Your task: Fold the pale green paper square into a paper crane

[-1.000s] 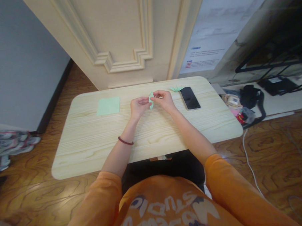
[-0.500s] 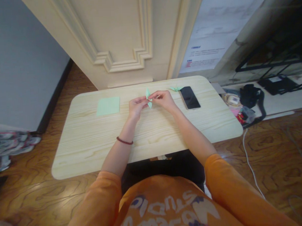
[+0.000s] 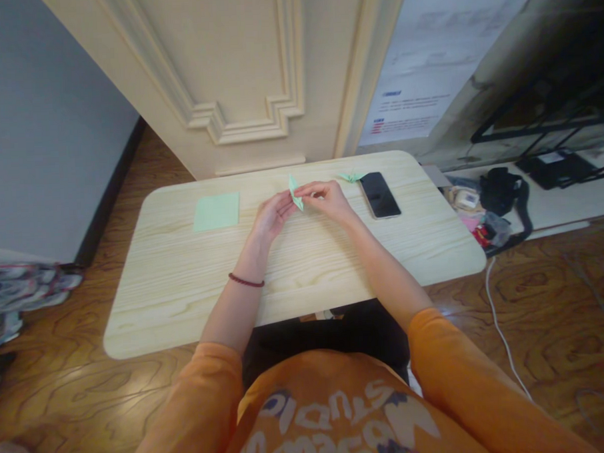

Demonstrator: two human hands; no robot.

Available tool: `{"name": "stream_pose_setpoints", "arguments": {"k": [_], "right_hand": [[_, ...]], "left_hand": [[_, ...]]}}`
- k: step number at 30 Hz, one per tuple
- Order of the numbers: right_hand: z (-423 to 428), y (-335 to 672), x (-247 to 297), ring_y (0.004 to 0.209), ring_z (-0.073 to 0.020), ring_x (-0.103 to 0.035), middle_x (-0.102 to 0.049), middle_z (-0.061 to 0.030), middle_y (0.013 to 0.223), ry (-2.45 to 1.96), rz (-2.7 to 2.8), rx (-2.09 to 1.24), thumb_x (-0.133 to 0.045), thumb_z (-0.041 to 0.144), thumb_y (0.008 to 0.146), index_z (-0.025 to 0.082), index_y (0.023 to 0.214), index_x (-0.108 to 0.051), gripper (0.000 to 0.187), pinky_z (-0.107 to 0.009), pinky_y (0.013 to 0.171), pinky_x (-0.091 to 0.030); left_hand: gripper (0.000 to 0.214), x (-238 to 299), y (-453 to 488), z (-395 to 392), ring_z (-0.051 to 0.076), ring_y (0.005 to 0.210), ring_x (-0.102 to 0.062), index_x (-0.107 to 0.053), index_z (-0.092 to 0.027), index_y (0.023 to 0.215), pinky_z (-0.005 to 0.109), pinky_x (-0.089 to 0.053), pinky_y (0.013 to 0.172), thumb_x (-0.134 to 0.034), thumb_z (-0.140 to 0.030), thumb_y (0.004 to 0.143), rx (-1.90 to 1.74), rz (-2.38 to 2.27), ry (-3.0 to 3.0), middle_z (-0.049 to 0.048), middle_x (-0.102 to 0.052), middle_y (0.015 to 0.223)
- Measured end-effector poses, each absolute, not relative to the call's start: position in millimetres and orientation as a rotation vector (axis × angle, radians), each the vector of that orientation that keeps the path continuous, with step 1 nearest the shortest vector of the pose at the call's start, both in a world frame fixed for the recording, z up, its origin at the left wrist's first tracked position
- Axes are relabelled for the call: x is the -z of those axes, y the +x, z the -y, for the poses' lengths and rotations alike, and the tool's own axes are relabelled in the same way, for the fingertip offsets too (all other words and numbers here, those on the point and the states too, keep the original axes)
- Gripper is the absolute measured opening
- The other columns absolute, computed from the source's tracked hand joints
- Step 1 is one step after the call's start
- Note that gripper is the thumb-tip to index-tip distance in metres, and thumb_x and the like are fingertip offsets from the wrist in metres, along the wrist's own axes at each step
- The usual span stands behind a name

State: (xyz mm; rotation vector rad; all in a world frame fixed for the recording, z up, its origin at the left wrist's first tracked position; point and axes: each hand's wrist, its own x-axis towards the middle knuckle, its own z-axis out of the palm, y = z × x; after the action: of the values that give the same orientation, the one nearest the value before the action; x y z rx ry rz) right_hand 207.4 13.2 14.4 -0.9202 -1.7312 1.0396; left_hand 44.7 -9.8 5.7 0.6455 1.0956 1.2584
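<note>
A small folded piece of light green paper stands upright above the table's middle, narrow and pointed at both ends. The thumb and fingers of my right hand pinch it from the right. On its left side, my left hand has its palm turned toward the paper, with the fingers stretched out and their tips against or just behind it. Partly hidden by my fingers, the exact folds are too small to make out. A second folded green paper piece, with pointed tips, lies right of my right hand.
Flat green square paper lies on the pale wooden table, left of my hands. A dark-screened phone rests on the right, touching or close to the second folded piece. A cream panel rises behind the far edge.
My left hand has turned its palm more into view and loosened its pinch, its fingers straightening. The folded paper has tilted and shifted slightly left, still in my right fingers.
</note>
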Motion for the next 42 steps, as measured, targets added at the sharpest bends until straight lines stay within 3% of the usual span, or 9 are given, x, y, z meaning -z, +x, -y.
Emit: {"name": "stream_pose_setpoints", "arguments": {"k": [3, 9, 13, 17, 25, 34, 42], "right_hand": [[-12, 208, -16, 0.093, -0.0210, -0.070, -0.077, -0.0063, 0.101, -0.928, 1.761, -1.062, -0.068, 0.025, 0.073, 0.022, 0.082, -0.079, 0.015, -0.029, 0.067, -0.048], [-11, 207, -16, 0.097, -0.0215, -0.069, -0.077, -0.0049, 0.100, -0.866, 1.649, -1.250, -0.071, 0.028, 0.070, 0.022, 0.079, -0.079, 0.013, -0.031, 0.078, -0.052], [-15, 205, -11, 0.081, -0.0176, -0.068, -0.077, -0.0037, 0.084, -0.958, 1.398, -1.304, -0.073, 0.033, 0.068, 0.020, 0.077, -0.077, 0.017, -0.028, 0.070, -0.052], [-17, 202, -7, 0.071, -0.0139, -0.065, -0.074, -0.0032, 0.078, -0.999, 1.307, -1.368, -0.079, 0.035, 0.061, 0.018, 0.079, -0.074, 0.025, -0.025, 0.063, -0.050], [-13, 200, -5, 0.065, -0.0144, -0.065, -0.071, -0.0026, 0.069, -1.027, 1.330, -1.471, -0.086, 0.034, 0.056, 0.016, 0.077, -0.069, 0.032, -0.030, 0.068, -0.055], [-15, 199, -6, 0.063, -0.0118, -0.064, -0.071, -0.0008, 0.067, -0.982, 1.157, -1.560, -0.089, 0.030, 0.046, 0.017, 0.071, -0.069, 0.035, -0.026, 0.066, -0.053], [-16, 201, -5, 0.059, -0.0098, -0.058, -0.067, 0.0004, 0.062, -0.981, 1.083, -1.587, -0.086, 0.028, 0.052, 0.016, 0.073, -0.071, 0.029, -0.023, 0.061, -0.048]], "left_hand": [[0.010, -4, 44, 9, 0.018, 0.098, -0.070, -0.070, -0.017, 0.081, 0.028, -0.056, 0.089, -0.073, -0.026, 0.076, -1.273, -1.124, 0.644, 0.0072, -0.076, 0.092], [0.013, -3, 44, 11, 0.018, 0.098, -0.070, -0.071, -0.015, 0.079, 0.029, -0.055, 0.091, -0.079, -0.018, 0.069, -1.306, -1.113, 0.643, 0.0072, -0.076, 0.093], [0.019, -5, 45, 12, 0.018, 0.091, -0.071, -0.072, -0.015, 0.080, 0.030, -0.057, 0.088, -0.082, -0.017, 0.064, -1.350, -1.114, 0.695, 0.0062, -0.076, 0.087], [0.033, -4, 46, 12, 0.019, 0.083, -0.072, -0.071, -0.014, 0.082, 0.034, -0.058, 0.084, -0.087, -0.023, 0.055, -1.396, -1.122, 0.773, 0.0063, -0.076, 0.083], [0.049, 0, 48, 10, 0.022, 0.080, -0.072, -0.070, -0.014, 0.086, 0.036, -0.058, 0.079, -0.090, -0.036, 0.047, -1.459, -1.189, 0.890, 0.0070, -0.075, 0.079], [0.055, 0, 50, 11, 0.018, 0.074, -0.071, -0.070, -0.015, 0.087, 0.034, -0.057, 0.078, -0.093, -0.031, 0.040, -1.478, -1.102, 0.850, 0.0041, -0.074, 0.076], [0.046, -1, 53, 15, 0.014, 0.067, -0.068, -0.068, -0.013, 0.081, 0.034, -0.057, 0.080, -0.091, -0.026, 0.043, -1.365, -1.124, 0.824, 0.0027, -0.073, 0.071]]}}
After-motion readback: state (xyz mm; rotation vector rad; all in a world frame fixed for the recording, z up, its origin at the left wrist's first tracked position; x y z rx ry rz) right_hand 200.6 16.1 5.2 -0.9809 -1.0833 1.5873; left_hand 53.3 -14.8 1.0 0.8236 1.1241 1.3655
